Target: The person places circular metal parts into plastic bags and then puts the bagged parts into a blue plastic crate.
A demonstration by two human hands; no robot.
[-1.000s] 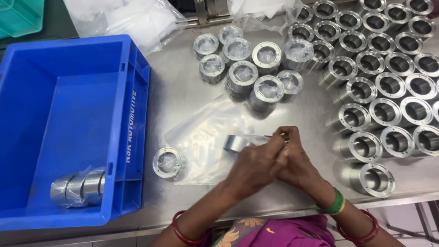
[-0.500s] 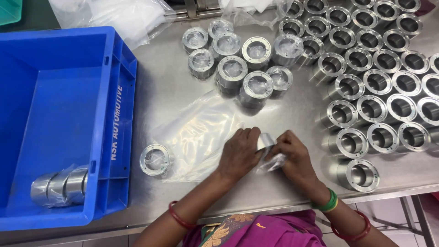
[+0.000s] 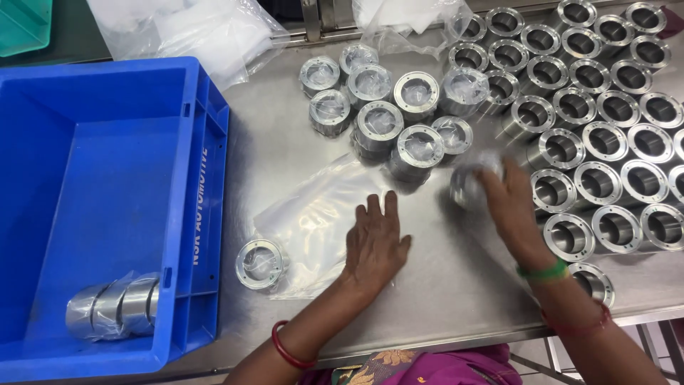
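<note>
One metal ring [image 3: 467, 187] in a thin clear wrap is under the right hand [image 3: 507, 203], near the middle of the bench [image 3: 456, 285]. The fingers are bent over the ring and hold it, and it looks a bit blurry. The left hand [image 3: 376, 241] lies flat and open on the bench, holding nothing. Its fingertips touch the edge of a flat clear bag [image 3: 320, 214] that lies just to its left.

A lone ring [image 3: 260, 264] in a clear wrap sits on the near corner of the bag, close to the blue crate [image 3: 203, 178]. The crate stands at the left end of the bench. In its near corner lie a few wrapped rings [image 3: 114, 310], side by side.

Behind the hands, toward the far edge, stands a bunch of wrapped rings [image 3: 385, 107], some stacked on others. To the right, bare rings [image 3: 605, 135] stand in neat rows that reach the right edge and the far right corner. The right hand is just beside the nearest of them. One more bare ring [image 3: 595, 281] sits by the near edge, partly hidden by the right wrist.

At the far edge lie loose clear bags [image 3: 206, 32], and a green tray [image 3: 21, 21] shows in the far left corner.
</note>
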